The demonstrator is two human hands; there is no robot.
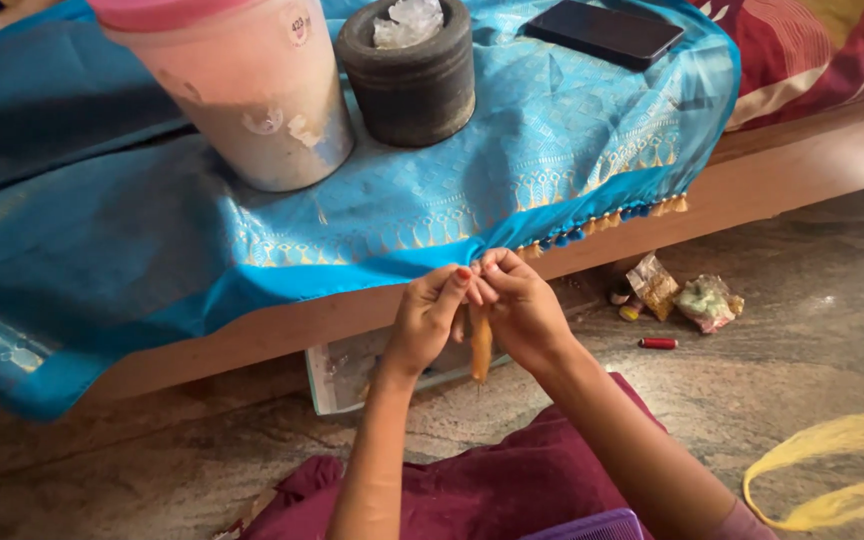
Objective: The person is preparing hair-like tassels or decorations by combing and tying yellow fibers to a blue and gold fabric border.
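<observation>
left hand and right hand both pinched shut on an orange thread bundle at the blue cloth's edge, beside finished tassels. likely to slip loose if either pinch eases. risk of dragging the cloth, tipping the stone mortar or plastic jar.

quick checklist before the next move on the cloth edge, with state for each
1. Both hands at the edge: left hand and right hand meet at the hem of the blue cloth. Ok.
2. Strand held: orange thread bundle hangs between the fingers. Ok.
3. Which fingers pinch it: cannot tell, they overlap.
4. Cloth weighted down: stone mortar and plastic container stand on it. Ok.
5. Finished tassels line the hem to the right. Ok.
6. Spare yellow thread lies on the floor, apart from the hands. Ok.
</observation>
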